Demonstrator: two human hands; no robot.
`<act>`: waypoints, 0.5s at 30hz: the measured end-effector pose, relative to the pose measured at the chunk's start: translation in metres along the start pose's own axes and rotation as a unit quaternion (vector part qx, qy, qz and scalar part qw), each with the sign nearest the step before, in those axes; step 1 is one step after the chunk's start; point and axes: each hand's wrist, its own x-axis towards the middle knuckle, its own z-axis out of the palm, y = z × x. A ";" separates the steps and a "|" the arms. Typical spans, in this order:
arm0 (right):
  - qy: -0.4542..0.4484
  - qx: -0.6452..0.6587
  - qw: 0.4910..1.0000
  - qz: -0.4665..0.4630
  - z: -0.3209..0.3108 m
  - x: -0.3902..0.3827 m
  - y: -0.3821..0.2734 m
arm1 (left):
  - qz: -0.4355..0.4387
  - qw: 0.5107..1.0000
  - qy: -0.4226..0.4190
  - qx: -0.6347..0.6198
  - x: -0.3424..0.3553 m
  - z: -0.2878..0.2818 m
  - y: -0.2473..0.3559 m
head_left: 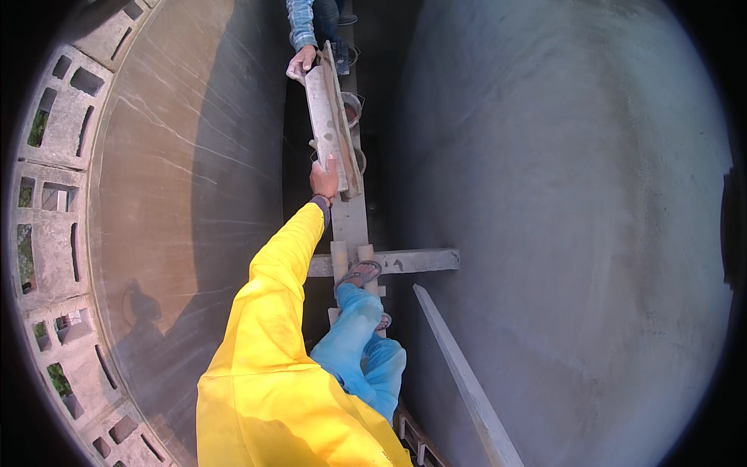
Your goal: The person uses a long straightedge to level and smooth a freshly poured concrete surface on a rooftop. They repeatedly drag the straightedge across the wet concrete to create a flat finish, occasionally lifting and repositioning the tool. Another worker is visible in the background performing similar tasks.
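My left hand (pixel 325 178) reaches forward in a yellow sleeve and grips the near end of a long grey board (pixel 320 109), thumb on its upper face. At the far end of this board is another person's hand (pixel 302 62), below a blue checked sleeve. Along the board's right side runs a narrow brown, stained plank (pixel 339 117); whether the two are joined I cannot tell. My right hand is out of view.
Below me, my sandalled foot (pixel 359 275) rests on a narrow walkway over a crossbeam (pixel 420 261). Buckets (pixel 352 109) stand beyond, partly hidden. A smooth grey wall (pixel 545 194) rises right, a brown one (pixel 156 171) left, edged by pierced blocks (pixel 58 132). A timber (pixel 467 373) slants lower right.
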 end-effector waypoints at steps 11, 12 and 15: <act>0.063 0.005 0.998 -0.001 -0.135 0.004 -0.068 | -0.270 0.817 -0.409 -0.303 -0.138 -0.163 -0.047; 0.070 0.004 0.998 0.003 -0.149 0.002 -0.075 | -0.288 0.814 -0.416 -0.286 -0.147 -0.167 -0.048; 0.098 -0.003 0.995 0.007 -0.200 -0.007 -0.097 | -0.276 0.802 -0.483 -0.218 -0.170 -0.171 -0.059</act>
